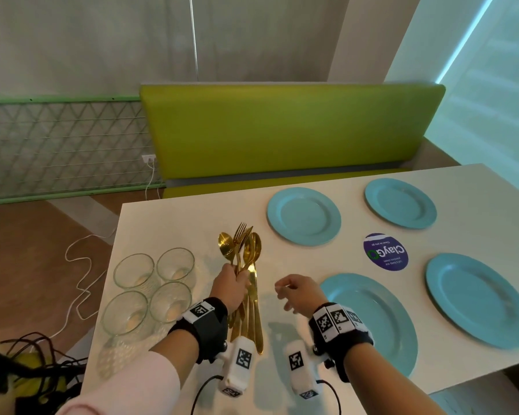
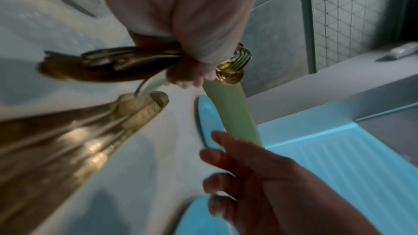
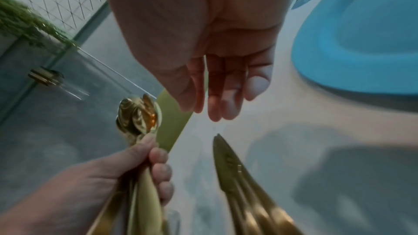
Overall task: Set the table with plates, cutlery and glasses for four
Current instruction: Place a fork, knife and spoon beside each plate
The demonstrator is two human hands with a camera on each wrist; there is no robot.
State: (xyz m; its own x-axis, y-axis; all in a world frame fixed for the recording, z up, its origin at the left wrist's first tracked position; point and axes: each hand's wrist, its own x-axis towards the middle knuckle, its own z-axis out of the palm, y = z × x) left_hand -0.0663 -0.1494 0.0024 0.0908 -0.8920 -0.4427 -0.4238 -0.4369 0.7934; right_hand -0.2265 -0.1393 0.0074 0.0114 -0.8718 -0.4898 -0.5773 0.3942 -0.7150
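Left hand grips a bundle of gold cutlery, fingers wrapped around the handles, with spoon bowls and fork tines fanned toward 12 o'clock above the white table. Gold knives lie flat on the table just beside that hand, at its 4 o'clock. Right hand hovers near the knives, fingers relaxed and loosely spread, holding nothing. Four blue plates sit in a two-by-two layout at 1 to 4 o'clock of the hands; a round purple sticker lies between them. Four clear glasses stand grouped at 9 o'clock. A green bench stands beyond the table.
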